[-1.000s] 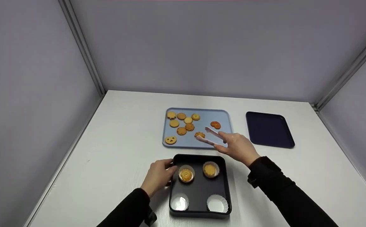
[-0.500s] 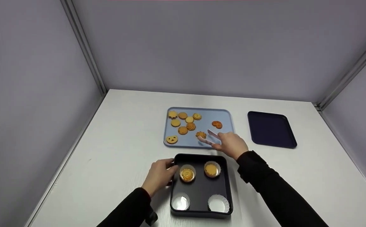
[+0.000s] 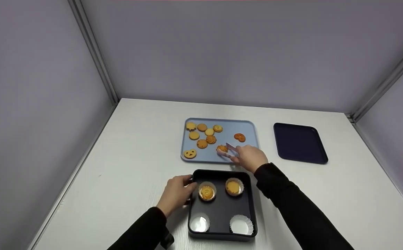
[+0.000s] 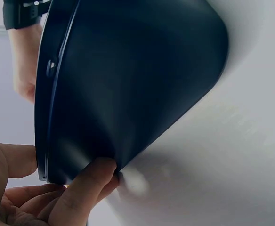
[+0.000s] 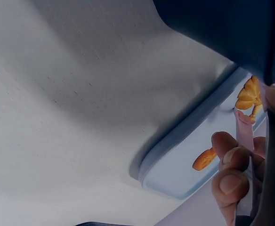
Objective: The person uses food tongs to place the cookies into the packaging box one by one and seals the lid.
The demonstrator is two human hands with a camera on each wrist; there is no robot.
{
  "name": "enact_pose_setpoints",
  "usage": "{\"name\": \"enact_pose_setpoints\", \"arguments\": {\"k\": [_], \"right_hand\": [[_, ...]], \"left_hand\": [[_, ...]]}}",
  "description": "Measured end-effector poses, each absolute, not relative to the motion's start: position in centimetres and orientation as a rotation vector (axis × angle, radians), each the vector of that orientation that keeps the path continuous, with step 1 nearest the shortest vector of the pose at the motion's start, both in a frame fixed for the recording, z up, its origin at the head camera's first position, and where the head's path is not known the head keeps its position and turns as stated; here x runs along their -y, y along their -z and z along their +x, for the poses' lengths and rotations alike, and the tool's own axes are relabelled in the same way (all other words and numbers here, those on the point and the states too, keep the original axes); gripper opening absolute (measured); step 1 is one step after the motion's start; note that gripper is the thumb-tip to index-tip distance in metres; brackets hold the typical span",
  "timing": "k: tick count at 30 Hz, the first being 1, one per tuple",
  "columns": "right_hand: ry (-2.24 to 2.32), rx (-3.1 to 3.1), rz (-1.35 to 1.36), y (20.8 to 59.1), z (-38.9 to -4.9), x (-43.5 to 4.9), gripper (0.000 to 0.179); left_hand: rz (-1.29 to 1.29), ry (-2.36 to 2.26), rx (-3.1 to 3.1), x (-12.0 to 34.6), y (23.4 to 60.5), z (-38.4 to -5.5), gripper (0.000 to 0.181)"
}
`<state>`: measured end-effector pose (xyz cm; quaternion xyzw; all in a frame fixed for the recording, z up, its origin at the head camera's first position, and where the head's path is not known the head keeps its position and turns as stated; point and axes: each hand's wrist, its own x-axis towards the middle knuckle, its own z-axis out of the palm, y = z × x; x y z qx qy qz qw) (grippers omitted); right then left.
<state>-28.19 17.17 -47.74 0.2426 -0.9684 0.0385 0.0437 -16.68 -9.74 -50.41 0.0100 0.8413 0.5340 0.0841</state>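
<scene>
In the head view my left hand (image 3: 176,193) grips the upper left side of a deep black baking pan (image 3: 218,211), thumb at the rim and fingers against the outer wall. Inside the pan stand paper baking cups; two hold a cookie (image 3: 207,192), and the two near ones (image 3: 241,225) hold none. My right hand (image 3: 252,158) holds pale pink tongs (image 3: 224,153) over the light blue tray (image 3: 244,125). The tong tips stand either side of a flower-shaped cookie (image 3: 222,148) near the tray's front edge. In the right wrist view, a tong tip (image 5: 244,120) overlaps this cookie.
Several other cookies (image 3: 202,143) lie on the blue tray's left half, and a pretzel-shaped one (image 3: 240,137) on its right. A dark navy tray (image 3: 300,143) lies at the right. Grey panels (image 3: 222,52) stand behind and beside the white table (image 3: 132,146).
My right hand has moved left and slightly lower, and the tong tips have come closer together around the flower-shaped cookie. My left hand keeps its hold on the pan.
</scene>
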Motion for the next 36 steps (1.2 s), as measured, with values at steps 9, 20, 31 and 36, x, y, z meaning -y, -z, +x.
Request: {"name": "enact_pose_setpoints", "arguments": {"k": [9,20,31,36], "right_hand": [[-0.137,2.982,0.745,47.5,-28.3,-17.0,0.03],[-0.072,2.894,0.814,48.0,-28.0,-17.7,0.025],[-0.13,2.783,0.841,48.4,-27.6,-20.3,0.029],[-0.16,2.744,0.844,48.2,-27.1,-21.2,0.031]], "left_hand": [[0.065,-1.541,-2.579,9.8,50.5,-16.8,0.043],[0.051,-1.574,-2.549,9.8,50.5,-16.8,0.043],[0.038,-1.58,-2.529,9.5,50.5,-16.8,0.042],[0.047,-1.569,-2.546,9.6,50.5,-16.9,0.043]]}}
